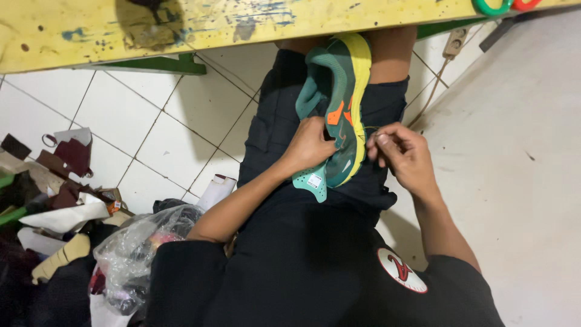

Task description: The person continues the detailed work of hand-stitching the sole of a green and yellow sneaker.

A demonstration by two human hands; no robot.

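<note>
Shoe [339,115], teal with a yellow sole and orange marks, lies across the person's lap in black clothing, below the yellow bench [242,24]. Left hand [310,145] presses on the upper near the heel, its grip closed against the fabric. Right hand [404,151] pinches something thin at the sole edge, perhaps thread; I cannot tell. Likely risk: the shoe slipping off the thigh if the left hand eases, or the pinched strand snapping under a sharp pull.

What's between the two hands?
In the head view, the yellow sole edge of the green shoe lies between the left hand and the right hand.
</note>
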